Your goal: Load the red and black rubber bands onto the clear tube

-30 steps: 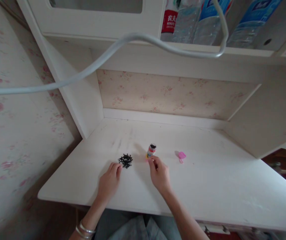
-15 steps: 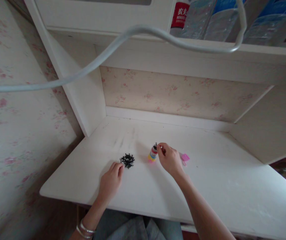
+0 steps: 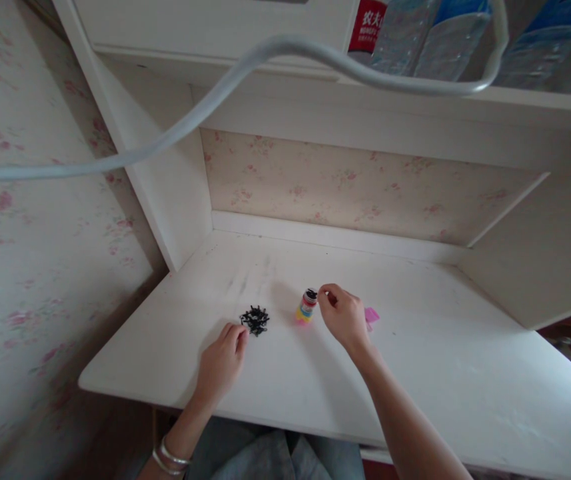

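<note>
A small stack of coloured rings with a black top stands upright on the white desk. My right hand is beside its top, thumb and forefinger pinched close to the black piece; whether they grip anything I cannot make out. A pile of several small black pieces lies to the left. My left hand rests on the desk with curled fingers, its fingertips just short of that pile. A pink object lies behind my right hand, partly hidden by it.
A white cabinet side panel rises at the left and another at the right. Water bottles stand on the shelf above. A pale cable hangs across the view. Floral wallpaper covers the back and left walls.
My right hand went from the base of the ring stack up to its top and now sits just right of it. The left hand stayed by the black pile.
</note>
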The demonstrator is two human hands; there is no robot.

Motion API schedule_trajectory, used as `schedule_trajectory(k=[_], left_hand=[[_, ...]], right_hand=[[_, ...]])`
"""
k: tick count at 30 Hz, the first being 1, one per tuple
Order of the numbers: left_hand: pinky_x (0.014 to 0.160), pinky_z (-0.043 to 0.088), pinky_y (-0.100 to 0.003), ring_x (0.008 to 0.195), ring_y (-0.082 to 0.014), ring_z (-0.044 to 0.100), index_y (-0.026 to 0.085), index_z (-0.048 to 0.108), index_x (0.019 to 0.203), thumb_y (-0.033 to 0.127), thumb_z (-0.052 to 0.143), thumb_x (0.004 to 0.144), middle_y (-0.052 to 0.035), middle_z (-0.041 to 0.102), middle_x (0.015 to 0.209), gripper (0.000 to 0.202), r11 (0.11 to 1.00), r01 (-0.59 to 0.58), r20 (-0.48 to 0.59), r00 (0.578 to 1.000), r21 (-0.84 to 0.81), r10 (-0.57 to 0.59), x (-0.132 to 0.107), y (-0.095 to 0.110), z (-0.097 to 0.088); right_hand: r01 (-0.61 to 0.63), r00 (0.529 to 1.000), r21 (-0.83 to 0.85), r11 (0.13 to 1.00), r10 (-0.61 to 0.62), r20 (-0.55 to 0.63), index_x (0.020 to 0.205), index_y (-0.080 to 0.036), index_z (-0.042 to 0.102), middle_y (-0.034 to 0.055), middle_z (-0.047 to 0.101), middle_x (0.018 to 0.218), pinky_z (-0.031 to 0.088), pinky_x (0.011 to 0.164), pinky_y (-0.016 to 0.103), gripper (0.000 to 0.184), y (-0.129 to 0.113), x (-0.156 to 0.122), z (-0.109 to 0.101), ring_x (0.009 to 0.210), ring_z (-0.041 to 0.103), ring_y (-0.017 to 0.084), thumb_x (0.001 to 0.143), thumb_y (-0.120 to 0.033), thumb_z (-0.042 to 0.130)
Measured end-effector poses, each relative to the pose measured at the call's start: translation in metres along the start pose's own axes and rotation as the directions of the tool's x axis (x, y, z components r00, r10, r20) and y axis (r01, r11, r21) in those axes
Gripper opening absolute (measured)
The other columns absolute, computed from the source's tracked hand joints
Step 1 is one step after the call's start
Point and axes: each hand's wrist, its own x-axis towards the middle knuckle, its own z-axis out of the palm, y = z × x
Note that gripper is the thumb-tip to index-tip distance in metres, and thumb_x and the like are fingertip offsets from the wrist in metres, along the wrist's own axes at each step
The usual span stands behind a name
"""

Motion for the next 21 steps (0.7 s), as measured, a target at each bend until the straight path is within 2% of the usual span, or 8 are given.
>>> schedule_trajectory(k=[2, 6, 15, 21], left_hand=[[0.065, 0.043, -0.022, 0.08, -0.0134, 0.063, 0.024, 0.057, 0.095, 0.034, 0.038, 0.094, -0.0006, 0.065, 0.098, 0.022, 1.0, 0.0, 0.002, 1.0, 0.001, 0.0, 0.0, 0.0, 0.0], [0.065, 0.043, -0.022, 0.08, -0.0128, 0.063, 0.024, 0.057, 0.096, 0.034, 0.037, 0.094, -0.0002, 0.065, 0.099, 0.023, 1.0, 0.005, 0.018, 1.0, 0.0, -0.005, 0.0, 0.0, -0.001], [0.067, 0.043, -0.021, 0.082, -0.0121, 0.062, 0.024, 0.058, 0.096, 0.033, 0.036, 0.094, -0.0001, 0.064, 0.099, 0.023, 1.0, 0.0, 0.027, 1.0, 0.005, 0.0, 0.001, 0.0, -0.001], [0.067, 0.043, -0.021, 0.08, -0.0117, 0.062, 0.024, 0.058, 0.095, 0.033, 0.037, 0.094, 0.0, 0.064, 0.098, 0.023, 1.0, -0.009, 0.026, 1.0, 0.002, 0.009, 0.001, 0.001, -0.002]], right_hand=[[0.028, 1.0, 0.011, 1.0, -0.028, 0.009, 0.086, -0.022, 0.068, -0.0008, 0.064, 0.064, 0.034, 0.056, 0.022, 0.025, 0.0, -0.003, 0.0, 0.056, 0.055, 0.012, 0.084, -0.031, 0.045], [0.064, 0.993, -0.045, 0.997, -0.059, 0.101, 0.101, -0.026, 0.068, -0.0015, 0.067, 0.069, 0.033, 0.055, 0.022, 0.029, 0.0, -0.012, -0.001, 0.057, 0.057, 0.012, 0.086, -0.033, 0.045], [0.075, 0.975, -0.282, 0.957, -0.011, 0.221, 0.109, -0.032, 0.063, -0.0019, 0.07, 0.072, 0.026, 0.051, 0.023, 0.03, -0.009, -0.017, -0.006, 0.062, 0.061, 0.015, 0.088, -0.036, 0.042], [0.067, 0.956, -0.365, 0.929, 0.044, 0.289, 0.114, -0.033, 0.06, 0.0003, 0.07, 0.072, 0.027, 0.053, 0.023, 0.032, -0.016, -0.014, -0.007, 0.064, 0.062, 0.017, 0.089, -0.04, 0.04]])
